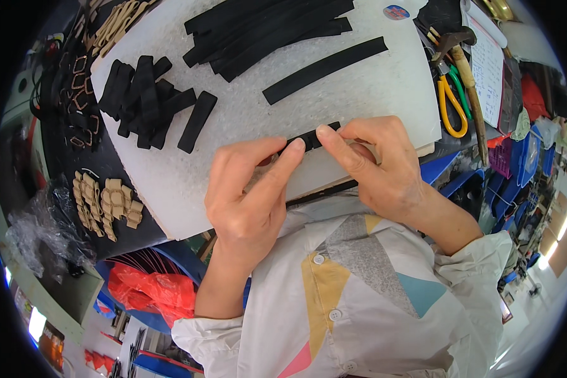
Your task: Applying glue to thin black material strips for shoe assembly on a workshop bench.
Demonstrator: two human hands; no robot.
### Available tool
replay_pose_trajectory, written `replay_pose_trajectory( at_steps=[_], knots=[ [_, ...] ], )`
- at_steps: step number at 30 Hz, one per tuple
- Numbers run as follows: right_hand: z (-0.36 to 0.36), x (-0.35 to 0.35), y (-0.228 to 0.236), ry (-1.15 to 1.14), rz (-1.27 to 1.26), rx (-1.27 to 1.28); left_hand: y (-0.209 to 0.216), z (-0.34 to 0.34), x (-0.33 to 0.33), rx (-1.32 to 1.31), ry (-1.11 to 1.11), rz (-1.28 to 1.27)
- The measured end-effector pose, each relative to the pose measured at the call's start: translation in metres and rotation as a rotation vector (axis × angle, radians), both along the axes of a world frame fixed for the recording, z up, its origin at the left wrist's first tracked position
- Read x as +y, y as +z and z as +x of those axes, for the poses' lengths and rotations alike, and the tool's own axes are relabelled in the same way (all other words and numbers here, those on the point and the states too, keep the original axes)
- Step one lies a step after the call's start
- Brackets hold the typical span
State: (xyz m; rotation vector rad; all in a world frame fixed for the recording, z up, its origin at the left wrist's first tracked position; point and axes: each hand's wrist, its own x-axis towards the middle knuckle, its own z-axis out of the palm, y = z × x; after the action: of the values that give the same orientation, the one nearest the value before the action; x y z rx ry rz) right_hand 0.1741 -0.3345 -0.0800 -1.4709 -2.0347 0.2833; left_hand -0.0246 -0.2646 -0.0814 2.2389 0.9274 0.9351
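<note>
Between both hands, just above the near edge of a white board (246, 120), is a short black strap (310, 138). My left hand (249, 189) pinches its left end between thumb and fingers. At the other end my right hand (381, 160) grips it, thumb on top. Part of the strap is hidden by the fingers. One long black strip (324, 70) lies alone on the board beyond my hands. Farther off is a stack of long black strips (264, 31). To the left sits a pile of short folded black straps (146, 101), with a single short strap (197, 122) beside it.
Right of the board lie a hammer (469, 82), yellow-handled scissors (450, 110) and a written sheet (485, 69). At the left are beige strap loops (110, 205), metal buckles on black straps (82, 94) and clear plastic (47, 227). A red bag (151, 290) sits below the table edge.
</note>
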Motion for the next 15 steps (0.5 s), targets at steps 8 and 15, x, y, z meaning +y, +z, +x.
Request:
replay_pose_trajectory(
  at_steps=[8, 15],
  knots=[
    [-0.0014, -0.0008, 0.0011, 0.012, -0.013, -0.052, 0.0005, 0.001, 0.0006, 0.018, -0.001, 0.031],
    [-0.0018, -0.0006, 0.0001, 0.013, -0.007, -0.086, 0.0026, 0.0024, 0.0011, 0.038, -0.005, 0.008]
  ],
)
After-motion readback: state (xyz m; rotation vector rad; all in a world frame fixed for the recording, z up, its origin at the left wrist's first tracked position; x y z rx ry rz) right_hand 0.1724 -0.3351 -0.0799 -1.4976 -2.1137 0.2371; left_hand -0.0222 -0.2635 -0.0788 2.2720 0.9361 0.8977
